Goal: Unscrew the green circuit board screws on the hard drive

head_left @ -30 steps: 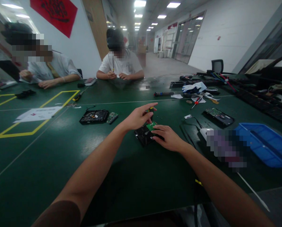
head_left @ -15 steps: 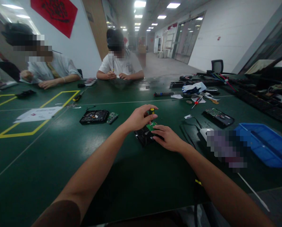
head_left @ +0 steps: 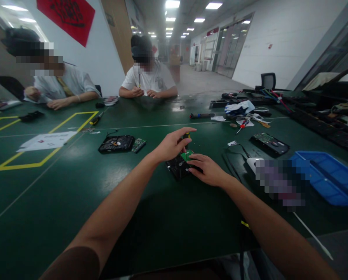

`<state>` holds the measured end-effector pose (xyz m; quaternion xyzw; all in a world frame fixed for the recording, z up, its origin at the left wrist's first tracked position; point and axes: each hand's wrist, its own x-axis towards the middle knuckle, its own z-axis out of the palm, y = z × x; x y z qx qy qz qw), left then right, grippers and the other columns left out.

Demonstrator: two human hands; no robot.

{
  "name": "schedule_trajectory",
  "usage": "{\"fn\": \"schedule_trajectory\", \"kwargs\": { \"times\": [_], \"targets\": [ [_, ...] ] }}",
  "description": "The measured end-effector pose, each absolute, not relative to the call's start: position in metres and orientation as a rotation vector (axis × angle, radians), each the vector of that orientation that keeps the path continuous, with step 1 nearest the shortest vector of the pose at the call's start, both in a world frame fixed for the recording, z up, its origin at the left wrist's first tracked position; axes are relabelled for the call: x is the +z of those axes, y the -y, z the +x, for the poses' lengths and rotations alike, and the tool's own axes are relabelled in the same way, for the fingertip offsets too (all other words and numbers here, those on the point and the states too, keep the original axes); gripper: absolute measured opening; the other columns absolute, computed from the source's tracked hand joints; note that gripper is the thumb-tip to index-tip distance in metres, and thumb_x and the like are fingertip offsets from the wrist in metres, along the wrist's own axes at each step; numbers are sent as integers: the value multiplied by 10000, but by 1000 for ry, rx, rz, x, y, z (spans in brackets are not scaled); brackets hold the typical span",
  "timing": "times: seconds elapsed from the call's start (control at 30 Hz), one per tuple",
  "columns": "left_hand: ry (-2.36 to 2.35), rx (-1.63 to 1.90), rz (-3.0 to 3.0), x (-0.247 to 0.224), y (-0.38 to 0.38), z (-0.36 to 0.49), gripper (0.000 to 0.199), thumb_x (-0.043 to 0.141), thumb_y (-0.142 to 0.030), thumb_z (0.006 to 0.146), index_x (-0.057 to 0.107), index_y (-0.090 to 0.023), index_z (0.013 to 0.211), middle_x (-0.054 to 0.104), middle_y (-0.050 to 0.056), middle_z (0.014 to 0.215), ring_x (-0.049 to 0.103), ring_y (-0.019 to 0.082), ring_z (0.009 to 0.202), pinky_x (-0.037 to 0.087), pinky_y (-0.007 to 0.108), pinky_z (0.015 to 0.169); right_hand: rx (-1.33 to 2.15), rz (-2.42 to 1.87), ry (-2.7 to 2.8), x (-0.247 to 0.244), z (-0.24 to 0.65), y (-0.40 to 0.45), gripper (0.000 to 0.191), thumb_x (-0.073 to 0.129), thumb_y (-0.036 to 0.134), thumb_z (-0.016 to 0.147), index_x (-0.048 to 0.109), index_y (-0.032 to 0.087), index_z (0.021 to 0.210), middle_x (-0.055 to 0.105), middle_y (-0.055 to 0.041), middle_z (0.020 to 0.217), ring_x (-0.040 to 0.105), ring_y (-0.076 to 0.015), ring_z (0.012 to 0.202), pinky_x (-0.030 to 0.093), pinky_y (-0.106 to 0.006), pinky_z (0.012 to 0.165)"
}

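A black hard drive (head_left: 177, 167) with a green circuit board (head_left: 187, 156) on it lies on the green table in front of me. My left hand (head_left: 174, 144) is closed around a small yellow-and-black screwdriver (head_left: 187, 136), held upright with its shaft down at the board and the index finger over its top. My right hand (head_left: 206, 168) rests on the right side of the drive, its fingers at the board's edge, steadying the drive. Another opened drive (head_left: 117, 144) and a loose circuit board (head_left: 138, 145) lie to the left.
A third drive (head_left: 269, 144), a blue tray (head_left: 331, 179), a cable and a partly blurred device (head_left: 252, 165) lie right. Farther back are a red screwdriver (head_left: 244, 124) and gloves (head_left: 239, 107). Two people sit across the table (head_left: 150, 217); paper (head_left: 47, 140) lies left.
My left fingers have shifted slightly around the screwdriver handle, with the thumb a little farther left. The right hand and the drive have stayed in place.
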<state>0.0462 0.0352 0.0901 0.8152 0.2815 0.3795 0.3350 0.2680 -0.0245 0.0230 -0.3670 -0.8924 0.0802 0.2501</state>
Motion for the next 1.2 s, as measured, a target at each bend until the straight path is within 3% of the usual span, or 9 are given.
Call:
{"fn": "schedule_trajectory", "kwargs": {
  "times": [0.13, 0.27, 0.5, 0.63, 0.77, 0.93, 1.03, 1.2],
  "targets": [
    [-679, 932, 2119, 93, -35, 43, 485, 521, -259, 1016, 486, -250, 1499, 681, 53, 1027, 692, 123, 711, 589, 262, 677, 226, -997, 2446, 23, 268, 24, 319, 621, 336, 989, 714, 216, 1270, 654, -133, 1392, 595, -306, 1318, 471, -564, 1118],
    [-678, 907, 2107, 94, -37, 40, 500, 477, -201, 1020, 468, -232, 1519, 693, 40, 915, 704, 136, 719, 604, 280, 709, 219, -1004, 2452, 23, 269, 25, 324, 608, 342, 998, 708, 212, 1277, 650, -132, 1398, 587, -304, 1329, 462, -563, 1126],
    [-749, 1033, 2104, 90, -36, 46, 378, 665, -262, 937, 598, -200, 1303, 666, 3, 835, 679, 121, 614, 555, 225, 586, 228, -1012, 2468, 21, 269, 24, 350, 595, 379, 1006, 703, 205, 1289, 637, -138, 1413, 575, -315, 1336, 449, -567, 1135],
    [-726, 1028, 2081, 85, -36, 49, 368, 701, -298, 917, 572, -207, 1250, 694, 28, 965, 685, 117, 624, 565, 238, 596, 223, -1016, 2471, 22, 269, 24, 374, 587, 416, 1008, 699, 208, 1298, 626, -130, 1429, 561, -314, 1353, 438, -552, 1150],
    [-696, 994, 2064, 86, -36, 46, 377, 663, -304, 947, 547, -211, 1294, 693, 62, 1070, 711, 137, 700, 589, 265, 649, 229, -1029, 2480, 23, 269, 25, 384, 586, 432, 1006, 699, 219, 1305, 626, -123, 1432, 562, -309, 1354, 437, -537, 1154],
    [-652, 916, 2102, 92, -37, 41, 409, 497, -291, 1039, 507, -214, 1440, 695, 61, 1023, 715, 142, 763, 601, 294, 741, 243, -1039, 2473, 23, 270, 25, 393, 598, 442, 999, 699, 220, 1307, 624, -124, 1435, 556, -314, 1361, 428, -546, 1157],
    [-631, 912, 2126, 92, -39, 41, 451, 488, -251, 1034, 492, -227, 1485, 693, 44, 974, 707, 131, 749, 596, 281, 732, 239, -1049, 2481, 22, 270, 25, 405, 582, 454, 1006, 693, 214, 1314, 614, -125, 1447, 545, -313, 1371, 422, -547, 1162],
    [-698, 1007, 2074, 89, -38, 45, 349, 649, -293, 957, 594, -207, 1291, 687, 25, 911, 709, 136, 698, 585, 260, 664, 226, -1051, 2492, 21, 270, 24, 410, 575, 461, 1010, 687, 216, 1319, 608, -127, 1453, 546, -319, 1369, 422, -564, 1160]
  ]
}}
